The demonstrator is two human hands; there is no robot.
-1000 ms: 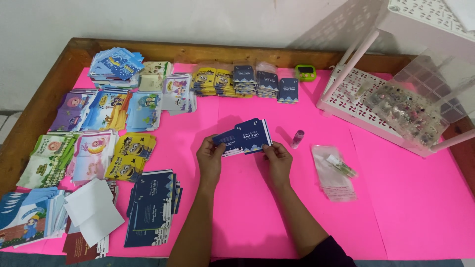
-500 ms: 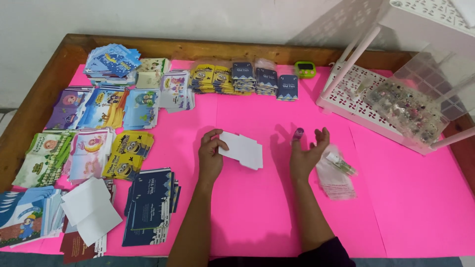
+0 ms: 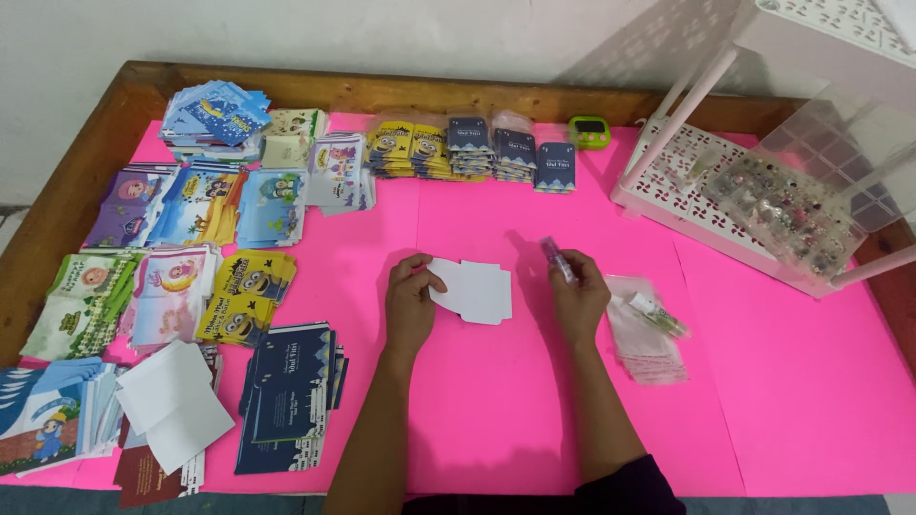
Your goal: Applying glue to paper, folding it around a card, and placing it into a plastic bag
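Note:
My left hand [image 3: 408, 303] pinches the left edge of a flat die-cut card [image 3: 472, 291] that lies white side up on the pink table cover [image 3: 763, 381]. My right hand [image 3: 578, 296] holds a small purple glue stick [image 3: 558, 259], lifted off the table and tilted up to the left, just right of the card. A stack of dark blue printed cards [image 3: 286, 396] lies near my left forearm.
Stacks of colourful printed cards [image 3: 200, 205] cover the left side, with folded envelopes [image 3: 468, 151] in a row at the back. A clear plastic bag [image 3: 644, 329] lies right of my right hand. A green timer [image 3: 588, 132], a white rack [image 3: 687, 191] and a bead box [image 3: 792, 215] stand at right.
The card was held in both hands blue side up, then turned white side up in my left hand. My right hand reached for the glue stick and picked it up.

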